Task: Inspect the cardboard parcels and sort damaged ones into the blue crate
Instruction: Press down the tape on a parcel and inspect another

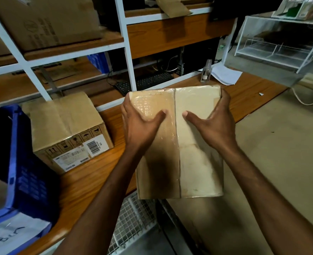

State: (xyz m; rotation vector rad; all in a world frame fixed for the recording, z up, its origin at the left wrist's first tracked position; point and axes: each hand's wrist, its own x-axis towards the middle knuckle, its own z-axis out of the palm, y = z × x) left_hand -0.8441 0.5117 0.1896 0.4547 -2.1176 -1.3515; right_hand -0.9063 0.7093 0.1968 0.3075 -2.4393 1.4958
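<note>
A taped cardboard parcel (194, 162) is held up over the front edge of the wooden table (89, 183), its taped seam facing me. My left hand (139, 124) grips its left side, thumb across the face and fingers wrapped round the far left corner. My right hand (210, 124) grips the right side the same way, fingers round the far right corner. A second cardboard parcel (65, 126) with a barcode label stands on the table to the left. The blue crate (25, 177) sits at the far left edge, with a white printed bag in front of it.
White-framed wooden shelves (128, 52) rise behind the table, holding a large carton, another blue crate and a black keyboard (146, 82). A small clear bottle (206, 72) and white paper (225, 75) lie at the table's back. A white wire rack (280, 46) stands at right; wire mesh lies below.
</note>
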